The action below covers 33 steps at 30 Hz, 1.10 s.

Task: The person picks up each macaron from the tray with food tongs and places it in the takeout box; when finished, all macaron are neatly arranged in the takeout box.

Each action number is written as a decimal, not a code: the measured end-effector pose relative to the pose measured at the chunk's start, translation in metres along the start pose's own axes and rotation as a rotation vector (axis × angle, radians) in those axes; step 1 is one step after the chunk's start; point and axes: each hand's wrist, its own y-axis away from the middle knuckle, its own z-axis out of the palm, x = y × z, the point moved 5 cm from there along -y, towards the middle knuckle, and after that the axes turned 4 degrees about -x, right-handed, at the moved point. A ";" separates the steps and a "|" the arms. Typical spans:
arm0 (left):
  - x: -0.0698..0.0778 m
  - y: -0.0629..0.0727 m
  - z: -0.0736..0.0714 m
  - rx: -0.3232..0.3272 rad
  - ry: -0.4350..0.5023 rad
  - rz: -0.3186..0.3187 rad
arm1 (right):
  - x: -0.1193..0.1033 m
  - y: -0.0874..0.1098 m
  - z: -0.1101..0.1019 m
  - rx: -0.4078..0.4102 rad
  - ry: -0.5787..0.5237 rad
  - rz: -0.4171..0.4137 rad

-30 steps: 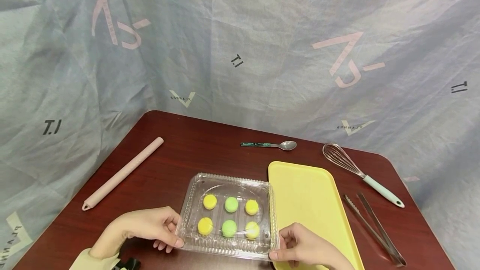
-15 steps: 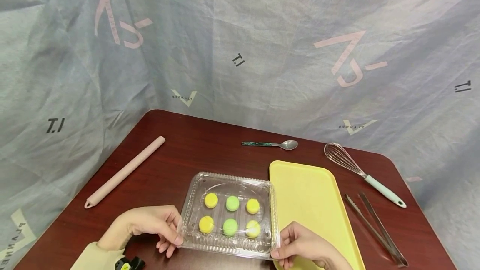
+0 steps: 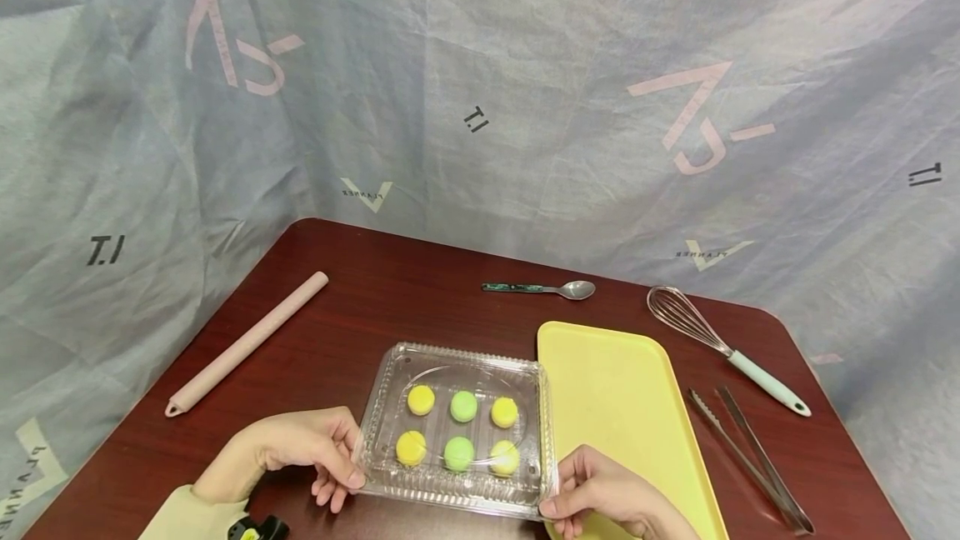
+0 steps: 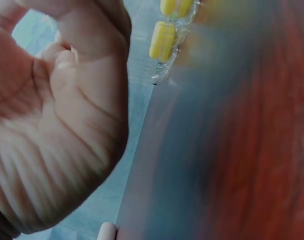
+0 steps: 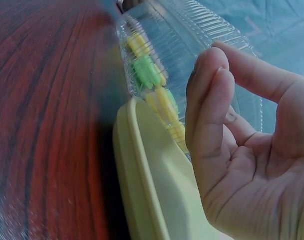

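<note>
A clear plastic clamshell box (image 3: 450,492) with a ribbed rim is held near the front of the table. Inside sit several macarons, yellow ones (image 3: 411,447) on the outer sides and green ones (image 3: 459,454) down the middle. My left hand (image 3: 315,450) pinches the box's near left corner, thumb on top of the rim. At the near right corner my right hand (image 3: 600,492) pinches the rim between thumb and fingers. In the right wrist view the macarons (image 5: 147,71) show through the box wall, beyond the curled fingers.
A yellow tray (image 3: 607,373) lies right of the box, whose right side overlaps it in the head view. A pink rolling pin (image 3: 247,344) lies at left, a spoon (image 3: 540,289) at the back. The whisk (image 3: 727,350) and metal tongs (image 3: 750,457) are at right.
</note>
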 end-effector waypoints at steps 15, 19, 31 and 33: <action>0.001 0.002 0.001 0.045 -0.022 0.000 | -0.001 0.000 0.003 0.027 0.045 -0.007; 0.001 0.001 0.000 0.063 -0.028 -0.002 | 0.001 0.000 0.002 0.039 0.044 0.001; 0.003 -0.002 0.001 0.074 -0.021 -0.007 | 0.001 0.000 0.002 0.060 0.000 0.035; 0.003 -0.002 0.001 0.068 -0.027 -0.007 | 0.000 0.000 0.002 0.055 -0.001 0.038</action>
